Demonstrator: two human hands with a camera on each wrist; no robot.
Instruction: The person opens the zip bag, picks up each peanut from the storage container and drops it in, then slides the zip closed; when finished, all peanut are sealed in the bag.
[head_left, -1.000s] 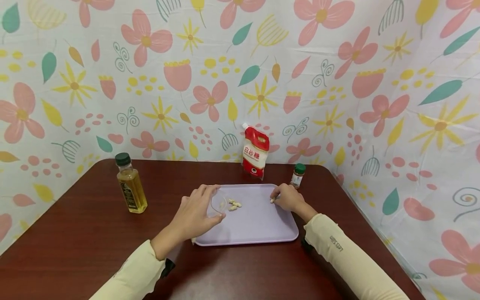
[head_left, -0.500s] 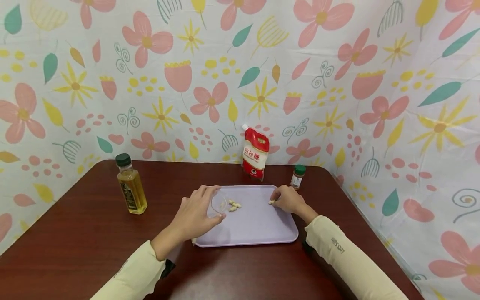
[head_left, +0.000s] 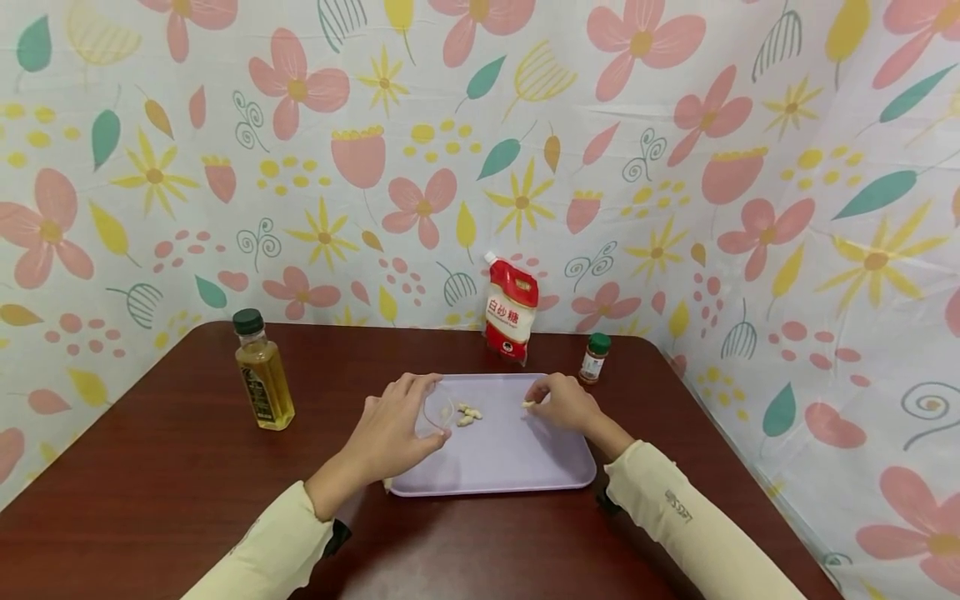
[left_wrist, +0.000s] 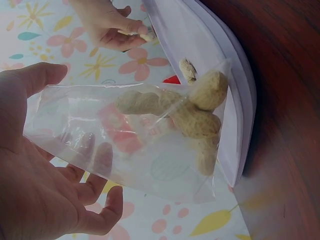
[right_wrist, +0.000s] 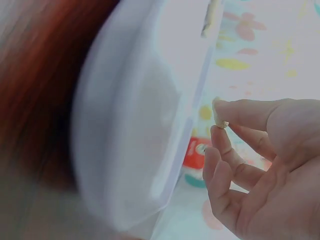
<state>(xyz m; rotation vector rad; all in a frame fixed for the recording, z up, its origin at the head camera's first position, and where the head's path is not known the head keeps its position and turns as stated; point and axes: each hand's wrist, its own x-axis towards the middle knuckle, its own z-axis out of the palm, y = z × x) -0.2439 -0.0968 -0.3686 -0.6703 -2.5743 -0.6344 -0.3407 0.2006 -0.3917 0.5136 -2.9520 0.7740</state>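
My left hand [head_left: 390,429] holds a clear plastic bag [head_left: 438,402] at the left side of the tray, its thumb and fingers spread around the bag's mouth. In the left wrist view, several peanuts [left_wrist: 197,120] show through the film near the bag's lower end. A few peanuts [head_left: 468,412] lie in a small group just right of the left hand in the head view. Over the tray's right half, my right hand [head_left: 566,404] pinches one peanut [right_wrist: 219,114] between thumb and forefinger, its other fingers loosely bent. The lilac tray [head_left: 510,467] lies under both hands.
An oil bottle [head_left: 266,383] with a dark green cap stands at the left of the brown table [head_left: 187,500]. Behind the tray are a red and white sugar pouch [head_left: 510,312] and a small green-capped jar [head_left: 592,362]. A flower-patterned cloth [head_left: 322,192] hangs behind.
My right hand has moved a little to the left over the tray with the peanut between its fingertips. The left hand and the bag have stayed nearly still.
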